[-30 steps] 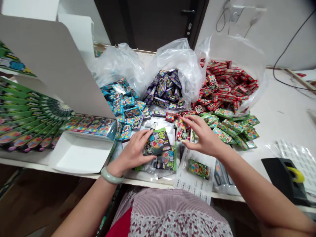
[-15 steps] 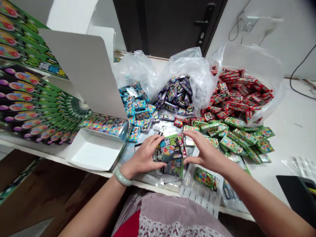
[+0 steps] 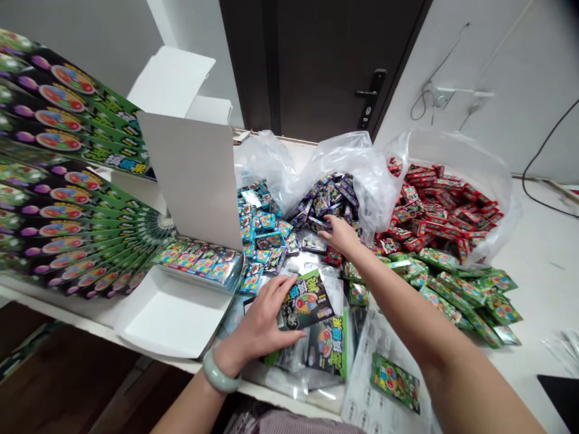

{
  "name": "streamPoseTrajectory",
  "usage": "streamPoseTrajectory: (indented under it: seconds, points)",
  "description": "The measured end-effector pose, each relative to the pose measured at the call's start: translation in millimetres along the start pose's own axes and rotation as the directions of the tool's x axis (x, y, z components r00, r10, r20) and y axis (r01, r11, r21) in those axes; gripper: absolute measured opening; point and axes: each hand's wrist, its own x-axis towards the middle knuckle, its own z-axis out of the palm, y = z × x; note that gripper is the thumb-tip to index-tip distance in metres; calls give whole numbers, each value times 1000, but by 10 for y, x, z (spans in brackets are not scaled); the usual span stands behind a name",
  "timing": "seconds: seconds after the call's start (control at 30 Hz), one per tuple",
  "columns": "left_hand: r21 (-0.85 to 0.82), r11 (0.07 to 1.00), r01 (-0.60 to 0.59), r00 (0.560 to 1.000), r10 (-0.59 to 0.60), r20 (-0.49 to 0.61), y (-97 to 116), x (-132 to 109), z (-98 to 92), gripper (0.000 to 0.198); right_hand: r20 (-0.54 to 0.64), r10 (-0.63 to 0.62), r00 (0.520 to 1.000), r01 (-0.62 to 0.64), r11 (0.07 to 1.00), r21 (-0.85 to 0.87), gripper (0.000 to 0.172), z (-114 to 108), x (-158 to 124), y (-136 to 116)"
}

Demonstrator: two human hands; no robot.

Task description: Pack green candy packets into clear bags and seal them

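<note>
Left hand: closed, gripping the black candy packet by its lower left edge.
Right hand: open, fingers spread, reaching over the packet; fingertips on the purple candy packets.
Left wrist: jade bangle.
Below held packet: black-and-green packets, touching it.
Left of held packet: white cardboard tray.
Up-left of held packet: blue candy packets.
Right of held packet: green candy packets, near; red candy packets, farther, in a clear plastic bag.
</note>
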Motion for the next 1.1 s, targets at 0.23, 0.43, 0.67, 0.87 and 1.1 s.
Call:
streamPoseTrajectory:
  seconds: [0.23, 0.43, 0.67, 0.87, 1.1]
  points:
    - [21, 999, 48, 999, -48, -11, -106, -46, -70, 98, 73, 163, 984, -175, 956, 235, 26, 77, -46, 212]
    - [6, 999, 38, 999, -38, -5, -131, -10, -86, 94, 268, 124, 955, -234, 871, 431, 37, -413, -709, 318]
    - [45, 998, 40, 999, -40, 1, -69, 1, -34, 91, 85, -318, 944, 324, 943, -69, 23, -690, -1006, 614]
    - [65, 998, 25, 999, -27, 31, -41, -2, 3, 90, 184, -311, 933, 355, 880, -316, 38, -672, -1198, 943]
    - [77, 997, 22, 999, -25, 35, -46, 52, 35, 86, 28, -72, 997, 77, 897, -435, 63, -470, -1425, 678]
